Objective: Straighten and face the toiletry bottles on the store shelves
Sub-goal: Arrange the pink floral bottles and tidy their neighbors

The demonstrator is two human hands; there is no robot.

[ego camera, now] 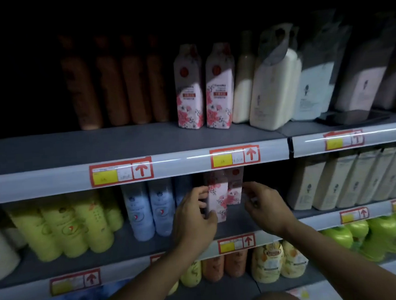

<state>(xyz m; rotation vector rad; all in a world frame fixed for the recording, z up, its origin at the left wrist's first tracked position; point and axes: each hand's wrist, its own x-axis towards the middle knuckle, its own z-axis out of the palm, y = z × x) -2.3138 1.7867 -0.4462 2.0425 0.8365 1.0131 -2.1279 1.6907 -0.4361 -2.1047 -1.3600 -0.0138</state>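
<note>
Gripping one floral bottle (216, 201), left hand (193, 218); right hand (264, 206) loosely curled beside another (235, 191).

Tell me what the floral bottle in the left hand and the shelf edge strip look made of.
Floral bottle: probably plastic with a printed, fairly matte wrap; blur leaves it open. Shelf edge strip: likely clear glossy plastic, judging by the bright glare line over the price tags.

Both bare arms are reaching up and forward. The left hand (193, 217) is gripping with curled fingers; the right hand (262, 202) is apparently pinching, fingertips blurred.
</note>
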